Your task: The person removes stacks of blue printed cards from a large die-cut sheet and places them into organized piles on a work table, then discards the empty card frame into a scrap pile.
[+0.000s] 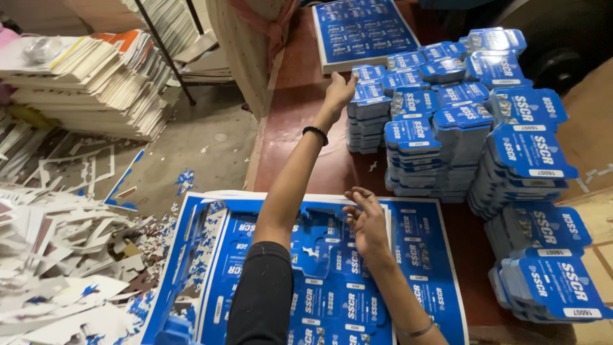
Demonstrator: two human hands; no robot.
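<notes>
**Punched blue cards: stacking partly done**

Scrap offcuts (57, 255) are heaped on the floor. A printed die-cut sheet (332, 281) is laid on the surface (300, 102), partly stripped, many cards left unpunched. The left hand (338, 92) is extended, fingers loosely open, touching a card stack (368, 115). The right hand (367, 220) is pressed flat on the sheet, gripping nothing. Finished stacks (485, 128) are massed rightward.

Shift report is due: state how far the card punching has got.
Done: many stacks of blue cut cards on the table. In hand: left hand reaches the far stack, right hand presses the printed sheet. Left: cards still in that sheet, plus another sheet pile.
</notes>
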